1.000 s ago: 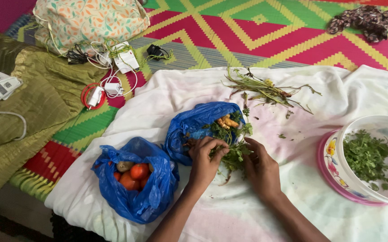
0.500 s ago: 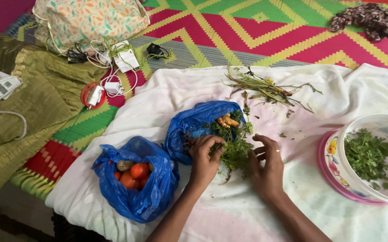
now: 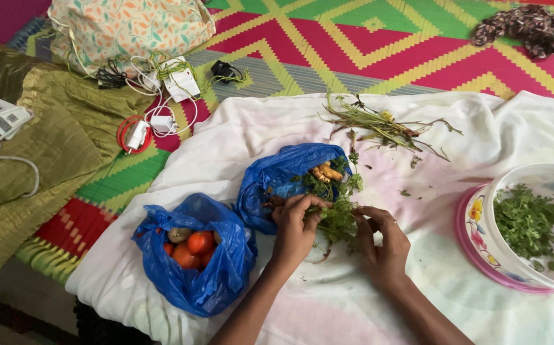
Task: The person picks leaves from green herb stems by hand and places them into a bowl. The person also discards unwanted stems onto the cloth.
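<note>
Covering a bright zigzag mat [image 3: 353,51], a white cloth [image 3: 257,128] lay under both hands; left hand [image 3: 295,223] and right hand [image 3: 382,239] pinched the herb bunch [image 3: 339,220] between them.

Herb bunch [image 3: 337,217] lay on cloth [image 3: 251,128], between both hands. Tomato bag [image 3: 194,255] left of it; bowl [image 3: 536,223] right; stems [image 3: 379,128] behind.

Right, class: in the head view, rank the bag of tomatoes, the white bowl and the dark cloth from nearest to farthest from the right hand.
From the right hand:
1. White bowl, to its right.
2. Bag of tomatoes, to its left, beyond the other hand.
3. Dark cloth, top right on the mat.
</note>
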